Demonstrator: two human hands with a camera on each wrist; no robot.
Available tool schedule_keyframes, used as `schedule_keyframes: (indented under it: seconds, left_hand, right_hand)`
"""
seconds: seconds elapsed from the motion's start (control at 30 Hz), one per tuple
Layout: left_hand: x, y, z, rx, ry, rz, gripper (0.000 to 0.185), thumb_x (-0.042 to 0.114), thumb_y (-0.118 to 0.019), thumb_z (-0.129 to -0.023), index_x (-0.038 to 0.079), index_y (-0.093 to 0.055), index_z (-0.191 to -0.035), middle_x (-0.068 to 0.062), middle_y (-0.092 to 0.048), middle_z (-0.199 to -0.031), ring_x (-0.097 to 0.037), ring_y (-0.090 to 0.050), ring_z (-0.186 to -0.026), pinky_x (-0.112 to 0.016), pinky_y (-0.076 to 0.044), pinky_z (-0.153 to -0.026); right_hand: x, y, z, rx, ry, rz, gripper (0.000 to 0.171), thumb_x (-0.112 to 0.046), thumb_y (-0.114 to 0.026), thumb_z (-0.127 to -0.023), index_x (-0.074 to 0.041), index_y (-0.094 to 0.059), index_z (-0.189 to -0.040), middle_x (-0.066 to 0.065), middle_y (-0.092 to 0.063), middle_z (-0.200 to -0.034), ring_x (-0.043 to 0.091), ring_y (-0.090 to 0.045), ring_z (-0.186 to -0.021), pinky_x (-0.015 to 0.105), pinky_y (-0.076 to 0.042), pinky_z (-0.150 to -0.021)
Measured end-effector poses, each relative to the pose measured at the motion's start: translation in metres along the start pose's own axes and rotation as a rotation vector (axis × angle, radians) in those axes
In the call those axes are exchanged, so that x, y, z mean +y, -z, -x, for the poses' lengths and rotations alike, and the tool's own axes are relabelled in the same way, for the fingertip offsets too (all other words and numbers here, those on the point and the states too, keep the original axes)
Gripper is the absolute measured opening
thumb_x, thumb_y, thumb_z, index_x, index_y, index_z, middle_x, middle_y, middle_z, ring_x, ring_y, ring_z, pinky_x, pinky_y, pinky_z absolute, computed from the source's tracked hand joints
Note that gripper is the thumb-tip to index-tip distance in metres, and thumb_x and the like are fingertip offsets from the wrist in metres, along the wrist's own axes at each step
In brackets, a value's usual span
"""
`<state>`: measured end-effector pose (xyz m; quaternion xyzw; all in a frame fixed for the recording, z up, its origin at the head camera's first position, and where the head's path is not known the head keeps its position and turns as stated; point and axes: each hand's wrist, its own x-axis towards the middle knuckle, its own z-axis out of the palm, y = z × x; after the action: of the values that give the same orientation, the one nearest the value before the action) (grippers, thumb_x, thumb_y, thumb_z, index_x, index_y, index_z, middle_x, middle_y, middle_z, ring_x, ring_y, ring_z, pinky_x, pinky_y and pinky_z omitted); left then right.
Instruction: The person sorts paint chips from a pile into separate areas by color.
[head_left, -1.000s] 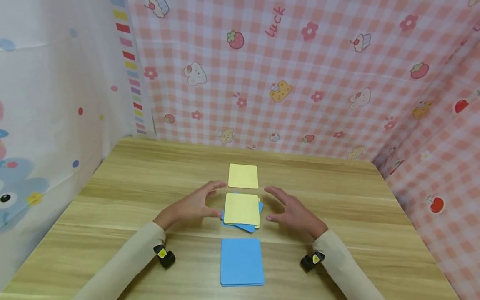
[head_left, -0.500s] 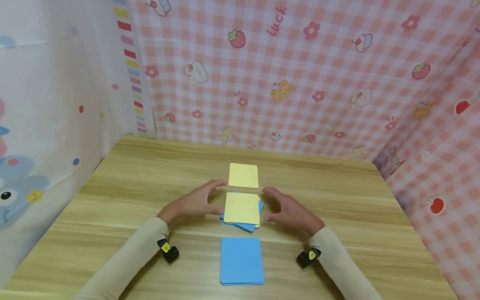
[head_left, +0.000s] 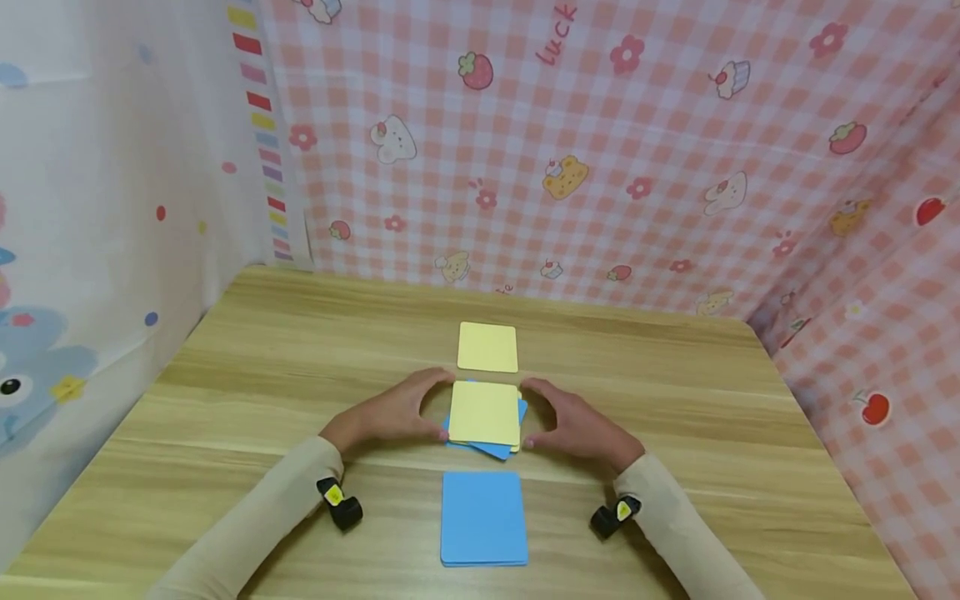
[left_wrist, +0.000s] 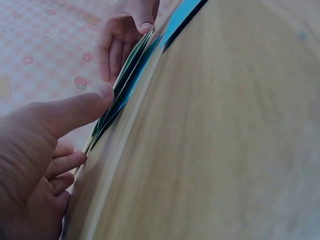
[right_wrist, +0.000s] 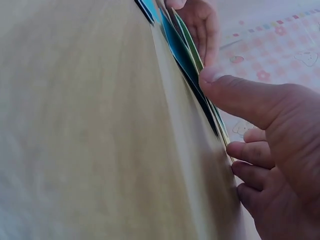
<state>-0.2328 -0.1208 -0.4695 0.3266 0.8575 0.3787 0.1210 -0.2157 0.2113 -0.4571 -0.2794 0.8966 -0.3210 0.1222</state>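
Note:
A loose pile of yellow and blue cards (head_left: 485,414) lies mid-table, with a yellow card on top and blue corners sticking out. My left hand (head_left: 438,407) grips its left edge between curved forefinger and thumb. My right hand (head_left: 531,414) does the same on the right edge. In the left wrist view my left hand (left_wrist: 85,127) has its thumb on the fanned pile (left_wrist: 125,82), and the right hand (left_wrist: 122,35) is beyond it. The right wrist view mirrors this, with my right hand (right_wrist: 227,115) against the pile (right_wrist: 187,55).
A single yellow card (head_left: 487,347) lies just beyond the pile. A neat blue stack (head_left: 483,518) lies nearer me. The wooden table (head_left: 247,392) is walled by pink checked cloth (head_left: 600,167) behind and right, and white cloth (head_left: 112,208) on the left.
Both hands have closed in from either side. A second ago they hovered apart from the pile; now their fingers and thumbs press against its edges. The cards have not moved.

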Motion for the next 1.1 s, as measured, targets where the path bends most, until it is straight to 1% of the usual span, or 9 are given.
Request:
schedule_keyframes:
  seconds: [0.1, 0.27, 0.57, 0.83, 0.97, 1.1]
  left_hand:
    - [-0.0002, 0.0, 0.0, -0.002, -0.006, -0.02, 0.087, 0.036, -0.084, -0.079, 0.001, -0.042, -0.147, -0.017, -0.041, -0.153, -0.033, -0.033, -0.145, -0.05, -0.025, -0.121]
    - [-0.0011, -0.0006, 0.0001, 0.012, -0.017, -0.021, 0.086, 0.035, -0.084, -0.08, 0.0, -0.042, -0.147, -0.019, -0.041, -0.152, -0.035, -0.034, -0.144, -0.053, -0.027, -0.119]
    - [0.0001, -0.0013, 0.0005, 0.016, -0.006, 0.013, 0.083, 0.029, -0.085, -0.08, 0.001, -0.043, -0.146, -0.018, -0.043, -0.151, -0.034, -0.036, -0.143, -0.051, -0.027, -0.119]
    - [0.0007, -0.002, 0.0008, 0.048, 0.025, 0.018, 0.083, 0.031, -0.083, -0.083, -0.001, -0.043, -0.148, -0.02, -0.043, -0.152, -0.037, -0.035, -0.144, -0.053, -0.027, -0.12]
    - [0.0005, -0.0019, 0.0013, 0.056, 0.03, 0.028, 0.083, 0.031, -0.083, -0.084, 0.001, -0.042, -0.15, -0.019, -0.042, -0.153, -0.035, -0.035, -0.145, -0.052, -0.026, -0.12]
    - [0.0022, -0.0004, 0.0019, 0.064, 0.03, 0.077, 0.083, 0.03, -0.083, -0.085, 0.003, -0.04, -0.152, -0.015, -0.041, -0.156, -0.033, -0.033, -0.147, -0.051, -0.025, -0.121]
  right_hand:
    - [-0.0015, -0.0014, 0.0001, 0.006, -0.005, 0.002, 0.085, -0.034, -0.084, -0.084, -0.01, -0.041, -0.153, 0.006, -0.046, -0.154, 0.025, -0.039, -0.144, 0.049, -0.032, -0.118]
    - [-0.0041, -0.0031, -0.0011, 0.013, -0.016, 0.014, 0.084, -0.033, -0.084, -0.085, -0.01, -0.041, -0.152, 0.007, -0.047, -0.153, 0.026, -0.04, -0.143, 0.049, -0.033, -0.117]
    - [-0.0065, -0.0069, -0.001, 0.024, -0.025, -0.006, 0.083, -0.029, -0.084, -0.085, -0.01, -0.041, -0.153, 0.007, -0.043, -0.156, 0.025, -0.038, -0.145, 0.048, -0.032, -0.118]
    - [-0.0051, -0.007, -0.0009, 0.031, -0.014, 0.004, 0.082, -0.032, -0.083, -0.086, -0.01, -0.04, -0.153, 0.008, -0.044, -0.155, 0.026, -0.038, -0.145, 0.049, -0.032, -0.118]
    - [-0.006, -0.0061, -0.0007, 0.04, -0.021, -0.034, 0.082, -0.033, -0.083, -0.085, -0.015, -0.041, -0.153, 0.003, -0.044, -0.155, 0.023, -0.037, -0.145, 0.049, -0.03, -0.119]
    - [-0.0063, -0.0043, -0.0008, 0.057, -0.031, -0.069, 0.081, -0.034, -0.084, -0.085, -0.021, -0.042, -0.153, -0.002, -0.045, -0.154, 0.021, -0.037, -0.145, 0.048, -0.031, -0.118]
